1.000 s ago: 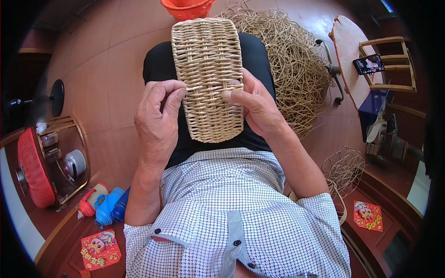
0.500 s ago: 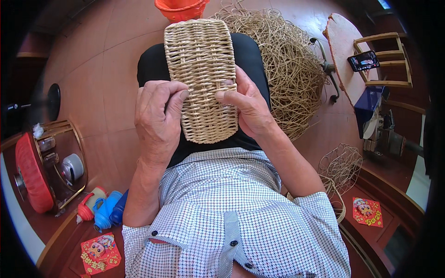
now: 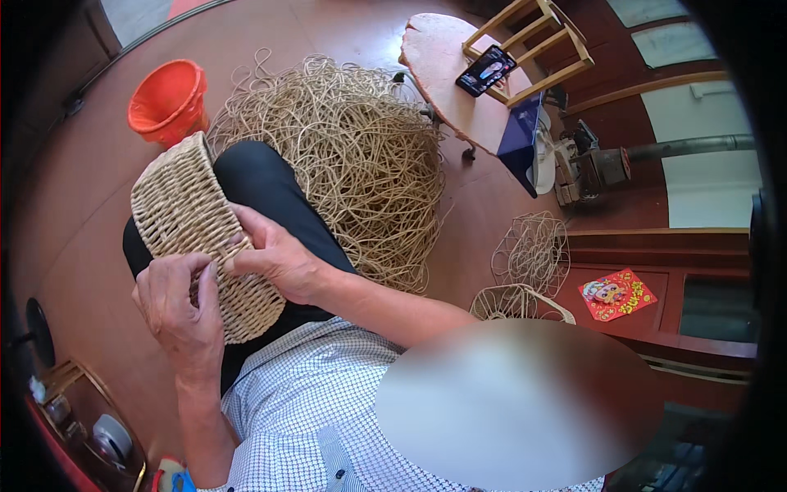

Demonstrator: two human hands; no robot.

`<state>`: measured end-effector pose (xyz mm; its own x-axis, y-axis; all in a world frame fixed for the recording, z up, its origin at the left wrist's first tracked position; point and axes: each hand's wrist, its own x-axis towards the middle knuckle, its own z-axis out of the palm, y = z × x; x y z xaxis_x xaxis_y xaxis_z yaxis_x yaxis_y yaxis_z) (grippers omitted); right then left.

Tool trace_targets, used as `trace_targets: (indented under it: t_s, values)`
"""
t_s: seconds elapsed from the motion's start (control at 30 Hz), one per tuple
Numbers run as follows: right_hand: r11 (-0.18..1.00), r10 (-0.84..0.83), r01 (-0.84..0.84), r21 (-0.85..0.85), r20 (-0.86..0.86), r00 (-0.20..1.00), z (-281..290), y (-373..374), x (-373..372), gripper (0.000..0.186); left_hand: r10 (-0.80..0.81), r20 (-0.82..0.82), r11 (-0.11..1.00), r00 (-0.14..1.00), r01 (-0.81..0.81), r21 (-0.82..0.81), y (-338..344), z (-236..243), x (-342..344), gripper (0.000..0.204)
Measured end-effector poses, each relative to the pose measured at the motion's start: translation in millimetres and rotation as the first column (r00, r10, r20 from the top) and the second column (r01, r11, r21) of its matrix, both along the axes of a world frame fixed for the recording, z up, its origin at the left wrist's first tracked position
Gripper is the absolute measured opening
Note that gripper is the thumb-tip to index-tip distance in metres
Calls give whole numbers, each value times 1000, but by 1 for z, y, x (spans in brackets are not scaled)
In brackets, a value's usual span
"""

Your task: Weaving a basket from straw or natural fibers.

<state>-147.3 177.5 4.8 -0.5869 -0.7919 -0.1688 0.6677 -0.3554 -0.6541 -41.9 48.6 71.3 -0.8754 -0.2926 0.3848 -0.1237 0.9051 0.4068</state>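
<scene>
A pale, tightly woven panel with rounded ends (image 3: 172, 189) lies tilted over my black-trousered legs (image 3: 262, 180). My left hand (image 3: 176, 307) is at the panel's left side, thumb and index finger pinched on the weave near its middle, the other fingers curled. My right hand (image 3: 275, 258) grips the opposite edge, with the thumb lying on the woven face and fingers partly behind it. Whether a loose strand is between my left fingertips is too small to tell.
A big tangled heap of cord (image 3: 352, 180) lies beside a red bucket (image 3: 156, 107). A worn round tabletop (image 3: 438, 70) carries a wooden frame (image 3: 549, 78) and a phone (image 3: 484, 70). Wire frames (image 3: 529, 254) lie right. A blurred oval covers the lower right.
The view has swung to the right, so the panel, legs and hands now appear at the left and at a slant. Both hands are still on the panel.
</scene>
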Motion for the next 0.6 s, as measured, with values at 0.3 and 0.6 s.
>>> trace_targets:
  t_s: [0.3, 0.6]
  values:
    - [998, 55, -56, -39, -33, 998, 2, 6, -4, 81, -9, 11, 998, 1000, 9, -67, 4, -4, -9, 16]
    - [994, -6, 5, -111, -14, 1000, -8, 0, 0, 82, -302, -99, 813, 948, 311, 492, 15, 14, 0, 24]
